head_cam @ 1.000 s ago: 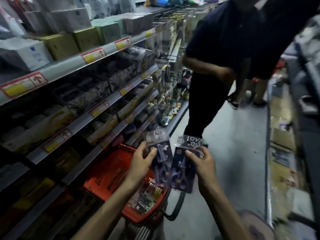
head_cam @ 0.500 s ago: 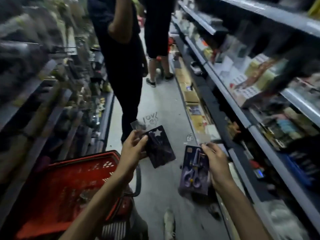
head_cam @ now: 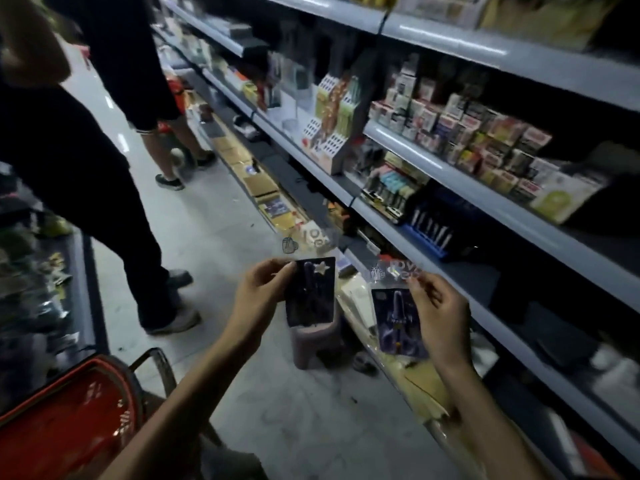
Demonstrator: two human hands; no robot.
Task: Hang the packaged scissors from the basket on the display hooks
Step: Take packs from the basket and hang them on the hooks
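My left hand [head_cam: 258,295] pinches a dark scissors package [head_cam: 311,292] with a star on its card and a clear printed top flap. My right hand [head_cam: 440,315] holds a second scissors package [head_cam: 396,320], purple with scissors showing on its face. The two packages are apart, held side by side over the aisle floor. The red basket [head_cam: 65,424] sits at the bottom left, behind my left forearm. No display hooks can be made out among the shelves.
Grey shelves [head_cam: 433,164] with small boxed goods run along the right. A brownish stool [head_cam: 315,342] stands on the floor below the packages. Two people in dark clothes [head_cam: 69,161] stand in the aisle at the left. Flat goods line the floor by the shelf base.
My view has swung from the left shelves to the right shelves. The two packages, overlapped a second ago, are now separated, one in each hand. The basket has slid to the lower left.
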